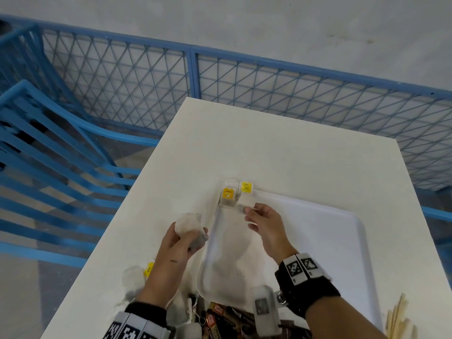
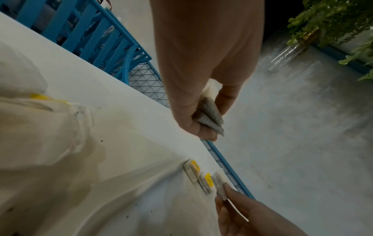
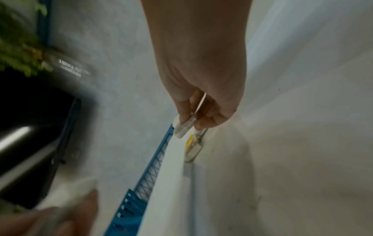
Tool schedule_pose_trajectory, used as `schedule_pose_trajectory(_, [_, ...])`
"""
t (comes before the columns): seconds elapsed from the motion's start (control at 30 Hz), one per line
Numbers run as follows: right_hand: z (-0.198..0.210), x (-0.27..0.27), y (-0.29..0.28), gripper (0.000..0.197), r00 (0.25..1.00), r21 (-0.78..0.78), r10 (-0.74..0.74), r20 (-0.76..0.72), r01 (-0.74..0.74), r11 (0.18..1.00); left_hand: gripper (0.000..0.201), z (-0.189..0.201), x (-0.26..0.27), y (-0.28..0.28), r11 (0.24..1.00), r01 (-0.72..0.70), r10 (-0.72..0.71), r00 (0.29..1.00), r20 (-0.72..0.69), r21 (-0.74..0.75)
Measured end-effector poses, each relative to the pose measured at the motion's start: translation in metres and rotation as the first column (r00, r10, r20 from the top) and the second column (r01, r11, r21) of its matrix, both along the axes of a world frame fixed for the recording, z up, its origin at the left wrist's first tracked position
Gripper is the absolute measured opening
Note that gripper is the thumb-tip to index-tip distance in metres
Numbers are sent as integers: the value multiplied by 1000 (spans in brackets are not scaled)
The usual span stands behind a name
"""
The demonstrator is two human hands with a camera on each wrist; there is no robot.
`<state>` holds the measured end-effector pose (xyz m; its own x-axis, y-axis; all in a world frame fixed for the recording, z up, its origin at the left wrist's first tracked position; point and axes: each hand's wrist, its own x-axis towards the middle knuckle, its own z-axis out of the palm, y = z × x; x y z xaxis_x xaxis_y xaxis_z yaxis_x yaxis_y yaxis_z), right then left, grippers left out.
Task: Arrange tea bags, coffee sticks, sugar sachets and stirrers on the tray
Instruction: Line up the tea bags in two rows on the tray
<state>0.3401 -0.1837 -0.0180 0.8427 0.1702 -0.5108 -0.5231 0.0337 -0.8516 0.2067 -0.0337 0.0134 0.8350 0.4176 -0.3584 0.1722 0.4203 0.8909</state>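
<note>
A white tray (image 1: 342,231) lies on the white table (image 1: 281,148). At its far left corner lie two tea bags with yellow tags (image 1: 230,195). My right hand (image 1: 254,214) pinches a third tea bag (image 1: 245,200) by its near end, right beside them; the same tea bag (image 3: 184,127) shows in the right wrist view. My left hand (image 1: 188,237) grips a bunch of tea bags (image 1: 193,228) just left of the tray; in the left wrist view these tea bags (image 2: 210,116) are squeezed between thumb and fingers.
More tea bags (image 1: 137,275) lie at the table's near left. Dark coffee sticks (image 1: 225,316) are piled at the near edge, wooden stirrers (image 1: 398,319) at the near right. A blue mesh fence (image 1: 244,79) and blue chairs (image 1: 49,143) stand beyond and left of the table.
</note>
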Motion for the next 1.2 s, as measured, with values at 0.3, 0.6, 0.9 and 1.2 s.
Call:
schedule_pose_trajectory(0.3, [-28,25,16,31,992,-331,-35,121,74,941,43,1,1,-2,1000,-14,14,1000,-23,-2])
schedule_pose_trajectory(0.6, [-29,29,21,41,987,-430,8,160,63,901,19,0,3,-2,998,-17,16,999,-32,-56])
schedule_pose_trajectory(0.9, [18,-22,25,20,926,-239,322,196,-273,932,19,6,5,-4,999,-7,5,999,-37,-47])
schedule_pose_trajectory(1.2, [41,-65,19,23,836,-38,502,222,-507,861,29,16,-3,-8,983,85,-79,996,-46,163])
